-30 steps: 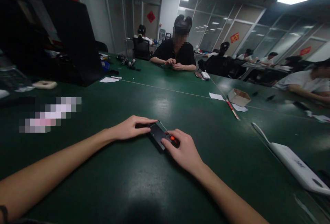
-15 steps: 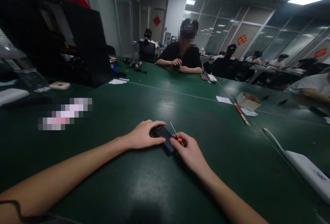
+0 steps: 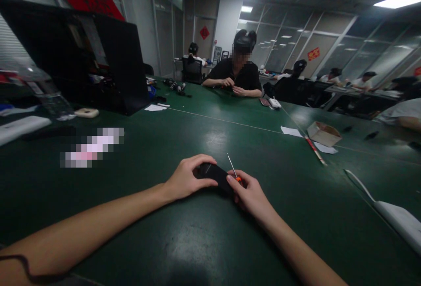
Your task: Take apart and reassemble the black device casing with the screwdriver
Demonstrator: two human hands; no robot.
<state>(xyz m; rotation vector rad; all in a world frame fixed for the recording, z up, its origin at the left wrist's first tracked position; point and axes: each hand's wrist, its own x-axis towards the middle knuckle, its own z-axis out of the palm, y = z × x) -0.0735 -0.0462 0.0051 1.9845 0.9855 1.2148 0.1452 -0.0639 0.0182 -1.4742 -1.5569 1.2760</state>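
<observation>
A flat, black, oblong device (image 3: 218, 178) is held just over the green table, tilted across it; its exact kind I cannot make out. Around its far left end, my left hand (image 3: 184, 177) is closed, thumb on the near edge and fingers on the far edge. My right hand (image 3: 249, 191) grips a screwdriver (image 3: 231, 163) with an orange and dark handle, its thin metal shaft pointing up and away. That hand's thumb also presses on the device's right end. My right palm hides most of the screwdriver's handle.
The green table (image 3: 200, 237) spreads all around. Left stand a large black panel (image 3: 126, 71) and a clear bottle (image 3: 52, 93). A small cardboard box (image 3: 324, 134) and a white power strip (image 3: 403, 220) lie right. Opposite sits a co-worker (image 3: 235, 73).
Both hands and the black device have shifted slightly right in view. The device appears turned, its long side lying flatter across the view. The screwdriver stays in my right hand. The view itself has shifted.
</observation>
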